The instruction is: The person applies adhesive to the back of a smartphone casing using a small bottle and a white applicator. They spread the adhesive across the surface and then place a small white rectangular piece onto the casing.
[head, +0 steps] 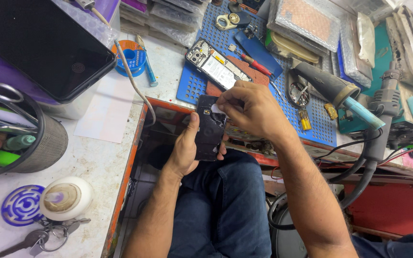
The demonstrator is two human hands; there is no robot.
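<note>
My left hand (186, 149) grips a black phone back panel (210, 131) upright over my lap, thumb along its left edge. My right hand (249, 107) is closed over the panel's top right corner, its fingertips pinching a small white piece (217, 109) against it. An opened phone body (212, 63) with exposed circuit board lies on the blue perforated mat (194, 86) just beyond my hands.
A hot-air gun (328, 86) and its black hose (376, 143) lie at the right. Left on the white bench stand a mesh cup with scissors (34, 138), a white round container (67, 198), keys (39, 237), a blue solder spool (132, 58) and a black tablet (34, 43).
</note>
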